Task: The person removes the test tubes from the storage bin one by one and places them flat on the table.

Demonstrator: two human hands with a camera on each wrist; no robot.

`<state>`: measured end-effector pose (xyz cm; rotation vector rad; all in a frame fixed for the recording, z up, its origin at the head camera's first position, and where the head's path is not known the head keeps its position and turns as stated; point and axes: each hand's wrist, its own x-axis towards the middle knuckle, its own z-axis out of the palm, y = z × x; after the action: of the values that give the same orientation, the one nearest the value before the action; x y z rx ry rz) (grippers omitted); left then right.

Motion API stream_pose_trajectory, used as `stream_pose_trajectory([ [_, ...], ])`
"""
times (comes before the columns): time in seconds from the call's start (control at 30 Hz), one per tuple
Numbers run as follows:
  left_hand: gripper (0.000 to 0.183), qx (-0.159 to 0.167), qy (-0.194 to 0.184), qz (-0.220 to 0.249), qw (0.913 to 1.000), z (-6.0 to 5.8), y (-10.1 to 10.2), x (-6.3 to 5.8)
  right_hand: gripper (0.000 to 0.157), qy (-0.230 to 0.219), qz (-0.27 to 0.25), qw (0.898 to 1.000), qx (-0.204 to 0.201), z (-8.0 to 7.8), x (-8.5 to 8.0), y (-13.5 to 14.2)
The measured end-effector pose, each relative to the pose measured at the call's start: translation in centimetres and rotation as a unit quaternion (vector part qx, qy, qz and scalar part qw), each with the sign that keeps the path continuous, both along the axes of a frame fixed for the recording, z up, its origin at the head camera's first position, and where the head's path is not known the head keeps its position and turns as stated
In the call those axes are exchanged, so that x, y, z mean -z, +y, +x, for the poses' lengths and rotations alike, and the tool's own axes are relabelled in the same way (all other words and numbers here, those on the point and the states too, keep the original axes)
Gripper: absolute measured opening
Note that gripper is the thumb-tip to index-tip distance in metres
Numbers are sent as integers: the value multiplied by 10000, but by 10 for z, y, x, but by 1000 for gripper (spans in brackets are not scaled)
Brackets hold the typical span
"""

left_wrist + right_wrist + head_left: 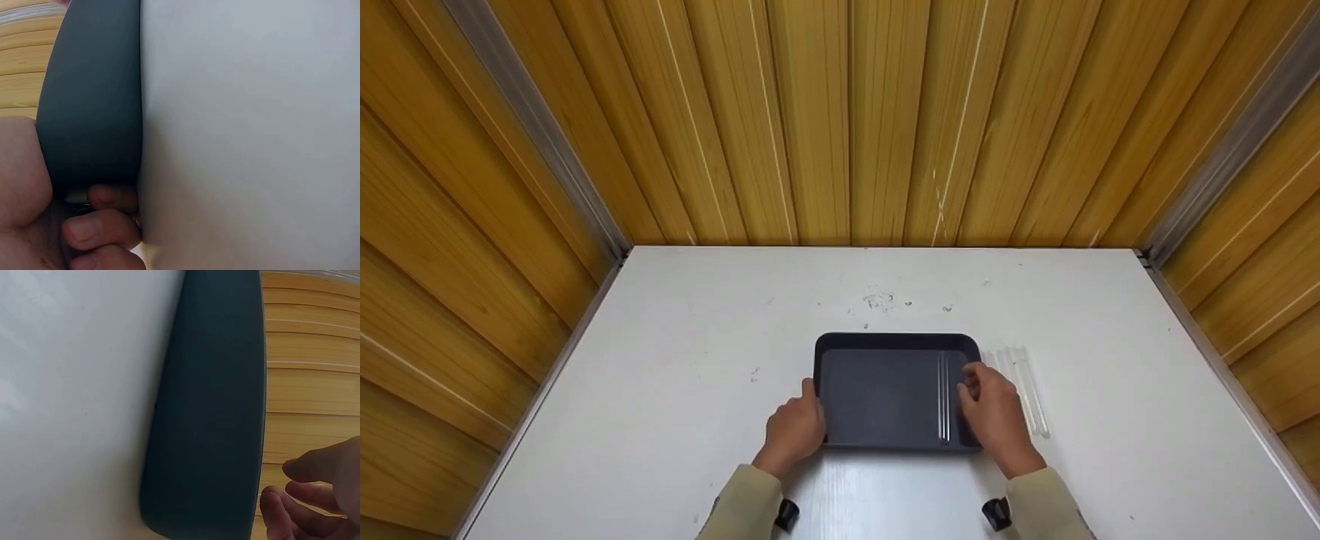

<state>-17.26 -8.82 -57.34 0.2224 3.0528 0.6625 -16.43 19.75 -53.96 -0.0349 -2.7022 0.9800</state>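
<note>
A dark grey rectangular tray (877, 401) lies on the white table. My left hand (796, 426) grips its left wall, thumb up by the rim and fingers curled against the outer side; in the left wrist view those fingers (101, 225) sit at the tray's end. Slim clear tubing (943, 397) with a rounded near end lies front to back inside the tray, right of its middle. Over the tray's right rim is my right hand (997, 416), fingers loosely bent. In the right wrist view, nothing shows between its thumb and fingers, beside the dark tray wall (208, 405).
Several clear tubes (1027, 390) lie side by side on the table just right of the tray, partly behind the right hand. Wood-patterned panels (877, 120) enclose the white table (660, 390) at the back and both sides. Small dark marks dot the tabletop.
</note>
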Motion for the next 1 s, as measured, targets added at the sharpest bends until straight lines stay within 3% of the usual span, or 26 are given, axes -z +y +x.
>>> stream_pose_trajectory([
  [1.0, 35, -30, -94, 98, 9999, 1, -1, 1, 30, -111, 528, 9984, -178, -2, 12, -16],
])
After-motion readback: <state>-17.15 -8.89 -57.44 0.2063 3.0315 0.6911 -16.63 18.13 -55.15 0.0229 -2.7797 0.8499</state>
